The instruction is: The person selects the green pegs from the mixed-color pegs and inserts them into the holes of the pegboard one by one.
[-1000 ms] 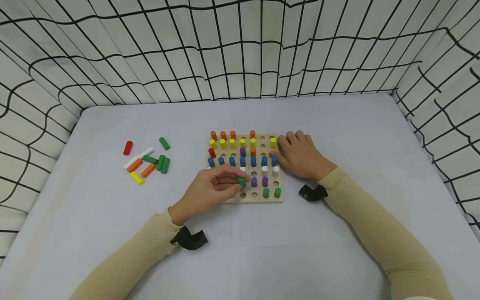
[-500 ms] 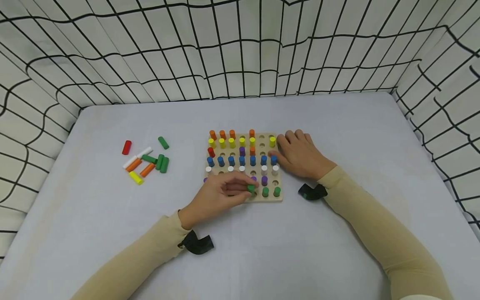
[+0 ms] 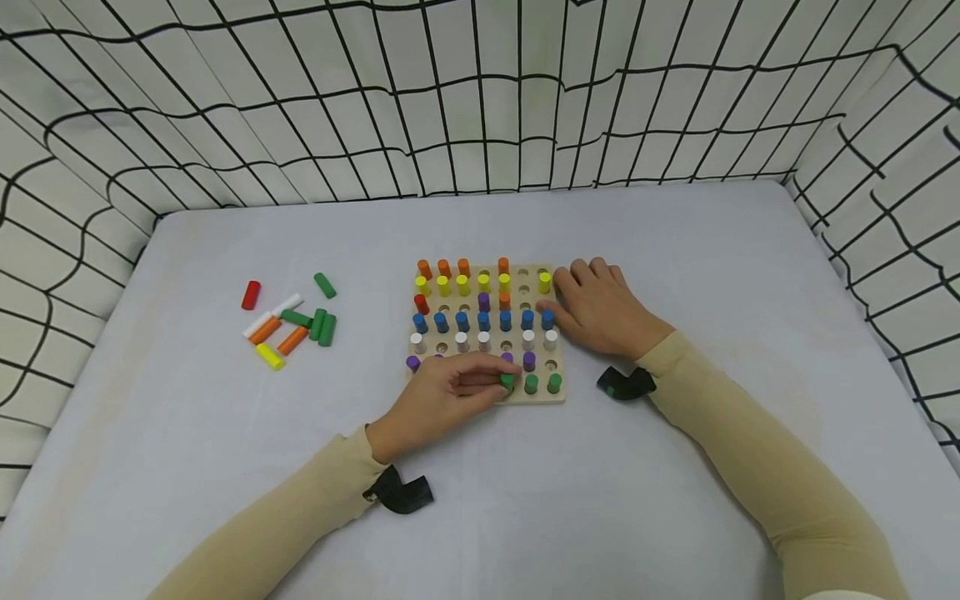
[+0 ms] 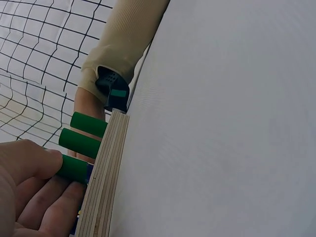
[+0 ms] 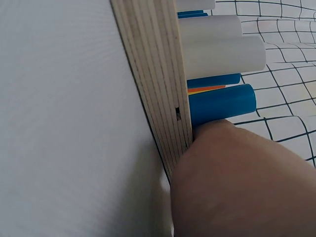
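Note:
Near the front edge of the wooden pegboard (image 3: 542,395), my left hand (image 3: 442,390) pinches a green peg (image 3: 507,382) between thumb and fingers. The left wrist view shows that green peg (image 4: 73,169) end-on to the board, in line with two other green pegs (image 4: 79,142). My hand covers the front left part of the board. My right hand (image 3: 609,312) rests at the board's right edge with fingers relaxed, its thumb reaching onto the board beside a blue peg (image 3: 547,320). In the right wrist view, the hand covers part of the layered board edge (image 5: 155,74).
Orange, yellow, blue, white and purple pegs stand in rows on the board, with some bare holes between. Left of it lie loose pegs: a red one (image 3: 251,295), a yellow one (image 3: 270,357) and several green, orange and white ones. A black wire grid (image 3: 483,108) surrounds the table.
My left hand has carried the green peg right and toward me, over to the front row beside the two standing green pegs. The right hand stays in place.

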Demonstrator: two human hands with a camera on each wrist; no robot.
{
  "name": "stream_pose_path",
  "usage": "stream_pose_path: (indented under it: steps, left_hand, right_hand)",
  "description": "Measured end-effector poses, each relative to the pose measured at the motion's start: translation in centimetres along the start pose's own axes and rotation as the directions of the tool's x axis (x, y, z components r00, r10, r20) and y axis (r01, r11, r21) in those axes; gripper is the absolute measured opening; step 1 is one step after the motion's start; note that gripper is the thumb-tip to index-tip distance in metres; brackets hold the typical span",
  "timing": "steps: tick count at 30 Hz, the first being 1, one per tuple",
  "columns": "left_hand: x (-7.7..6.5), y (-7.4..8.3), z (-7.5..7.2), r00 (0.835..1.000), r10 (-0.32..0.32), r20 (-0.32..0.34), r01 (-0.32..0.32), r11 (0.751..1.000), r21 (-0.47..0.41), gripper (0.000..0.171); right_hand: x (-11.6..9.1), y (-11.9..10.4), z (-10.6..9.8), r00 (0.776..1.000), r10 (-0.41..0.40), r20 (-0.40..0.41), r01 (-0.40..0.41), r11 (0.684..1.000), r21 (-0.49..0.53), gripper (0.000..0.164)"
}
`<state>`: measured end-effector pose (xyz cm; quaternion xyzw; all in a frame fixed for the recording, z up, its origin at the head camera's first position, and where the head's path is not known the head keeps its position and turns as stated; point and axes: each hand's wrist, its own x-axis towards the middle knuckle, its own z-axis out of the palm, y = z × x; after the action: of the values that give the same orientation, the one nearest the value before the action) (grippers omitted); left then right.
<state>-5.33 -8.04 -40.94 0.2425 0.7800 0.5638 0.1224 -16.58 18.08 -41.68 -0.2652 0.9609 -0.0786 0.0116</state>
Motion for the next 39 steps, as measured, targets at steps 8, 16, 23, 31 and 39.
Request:
stream_pose_path:
  steps: [8,16,23,31,39]
  left_hand:
    - [0.07,-0.28,0.1,1.0,-0.018,0.004,0.018,1.0,0.02,0.027]
    - [0.11,-0.16,0.15,1.0,-0.016,-0.005,0.016,1.0,0.025,0.027]
    - [0.13,-0.04,0.17,1.0,-0.02,-0.003,0.02,0.999,0.025,0.027]
    - [0.11,0.1,0.13,1.0,-0.021,-0.002,0.021,1.0,0.018,0.027]
    - [0.01,0.63,-0.12,1.0,-0.019,-0.003,0.018,1.0,-0.01,0.028]
  right_hand:
    - [-0.04,0.0,-0.09,1.0,0.0,0.002,0.0,1.0,0.009,0.049]
    - [0.0,0.03,-0.05,1.0,-0.004,-0.006,0.004,1.0,0.019,0.047]
    - [-0.04,0.02,-0.06,1.0,-0.005,-0.009,0.005,1.0,0.018,0.048]
    - [0.02,-0.1,-0.16,1.0,-0.004,-0.007,0.004,1.0,0.012,0.049]
    - [-0.06,-0.09,-0.05,1.0,-0.002,-0.003,0.002,1.0,0.01,0.048]
